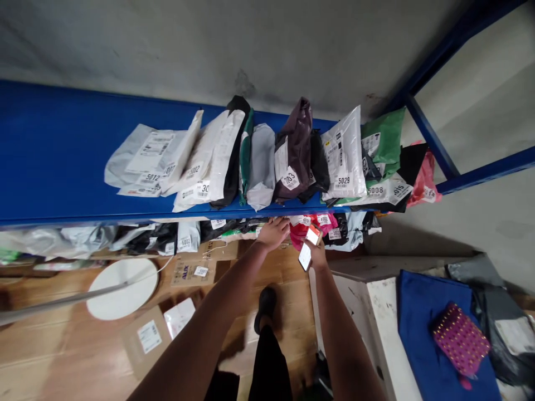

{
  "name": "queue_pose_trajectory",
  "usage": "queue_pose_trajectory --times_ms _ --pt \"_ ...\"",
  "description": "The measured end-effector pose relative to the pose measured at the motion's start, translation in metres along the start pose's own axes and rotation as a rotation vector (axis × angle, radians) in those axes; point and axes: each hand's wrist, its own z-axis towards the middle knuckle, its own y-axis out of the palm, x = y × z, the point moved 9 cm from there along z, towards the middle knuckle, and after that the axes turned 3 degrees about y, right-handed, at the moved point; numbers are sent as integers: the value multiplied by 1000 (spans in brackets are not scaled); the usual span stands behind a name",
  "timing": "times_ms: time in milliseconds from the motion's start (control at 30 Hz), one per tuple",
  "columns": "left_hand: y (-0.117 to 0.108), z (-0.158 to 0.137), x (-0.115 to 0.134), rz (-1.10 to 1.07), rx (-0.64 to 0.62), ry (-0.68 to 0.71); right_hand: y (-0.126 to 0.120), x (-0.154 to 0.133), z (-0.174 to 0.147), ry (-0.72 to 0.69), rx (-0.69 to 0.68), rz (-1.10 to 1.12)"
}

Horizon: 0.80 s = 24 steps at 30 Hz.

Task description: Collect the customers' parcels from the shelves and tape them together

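My right hand (316,255) is wrapped round a smartphone (306,254) with a lit screen, white with an orange part at the top. To its left, my left hand (273,234) reaches to the lower shelf, just under the upper shelf's front edge, fingers stretched out at the packed parcels. Whether it touches one I cannot tell. Closest to both hands is a red and pink plastic parcel (297,233) with number labels. A black parcel labelled 3021 (339,231) lies right of the phone. Above, the blue shelf (54,161) bears labelled mailing bags, among them a dark purple one (297,147) and a white one marked 5029 (343,156).
Cardboard boxes (144,340) and a round white disc (121,289) are on the floor at left. A blue metal frame (432,136) rises at right. Lower right, a magenta studded item (462,340) lies on blue cloth (418,312). My foot (266,306) is below.
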Motion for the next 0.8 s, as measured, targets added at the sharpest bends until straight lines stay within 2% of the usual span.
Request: queue_pose_trajectory --times_ms 133,300,433,567,700,800 --pt "-2 -5 -4 24 25 -2 -9 1 6 117 38 104" --pt "5 -9 -4 28 21 13 -10 -1 8 227 0 200" --pt "7 -11 -5 19 12 -2 -7 -1 11 251 6 232" --pt "0 -7 -1 -4 37 -43 -12 4 8 218 47 209" --pt "-10 -5 11 -42 27 -113 -29 23 -23 174 87 175" --pt "-17 -22 32 -75 -2 -71 -45 55 -65 248 67 157"
